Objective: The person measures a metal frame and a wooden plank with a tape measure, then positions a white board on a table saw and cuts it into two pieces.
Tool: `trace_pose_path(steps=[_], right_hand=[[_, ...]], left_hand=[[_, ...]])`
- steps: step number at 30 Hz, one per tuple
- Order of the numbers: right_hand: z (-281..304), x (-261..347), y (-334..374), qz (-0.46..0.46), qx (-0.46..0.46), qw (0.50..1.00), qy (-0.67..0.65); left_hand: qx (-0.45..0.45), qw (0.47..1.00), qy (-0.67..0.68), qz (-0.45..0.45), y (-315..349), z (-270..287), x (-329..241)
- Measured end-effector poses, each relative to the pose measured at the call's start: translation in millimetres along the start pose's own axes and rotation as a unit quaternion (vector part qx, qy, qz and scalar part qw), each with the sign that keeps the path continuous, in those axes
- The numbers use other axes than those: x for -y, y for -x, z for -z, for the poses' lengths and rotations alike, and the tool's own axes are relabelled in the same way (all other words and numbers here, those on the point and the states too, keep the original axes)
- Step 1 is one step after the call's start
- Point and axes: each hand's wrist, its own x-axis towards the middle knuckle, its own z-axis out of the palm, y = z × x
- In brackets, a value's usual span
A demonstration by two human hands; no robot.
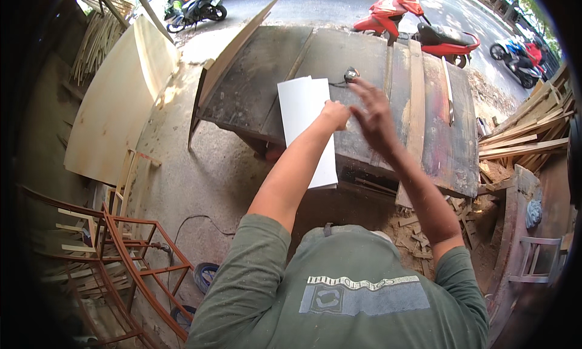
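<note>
Two or more white panels (301, 116) lie stacked on the dark worktable (257, 70), and their near end sticks out past its front edge. My left hand (335, 114) is closed like a fist at the right edge of the panels; what its fingers hold, if anything, is hidden. My right hand (374, 116) is raised just to the right of it, fingers stretched out and apart, with nothing in it. Beyond its fingertips a small round dark and silvery thing (350, 75) rests on the table, with a thin dark line running left from it toward the panels.
A long wooden strip (416, 100) crosses the table on the right. A board (227, 58) leans at its left end. A large plywood sheet (118, 106) and a brown metal frame (130, 252) stand left. Wood offcuts (527, 137) pile up right. A red scooter (418, 37) is parked beyond.
</note>
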Motion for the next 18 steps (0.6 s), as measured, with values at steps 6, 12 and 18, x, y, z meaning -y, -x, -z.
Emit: trace_pose_path(steps=[6,12,18], right_hand=[[-76,78,44,0.121,0.256,0.947,-0.152],[2,-63,157,-0.158,0.217,0.951,0.150],[-39,-21,381,-0.348,0.175,0.905,-0.173]], left_hand=[[0.067,0.997,0.034,-0.004,-18,-18,2],[-0.089,0.930,0.355,0.027,113,-60,33],[-0.148,0.501,0.840,0.146,288,-187,-59]])
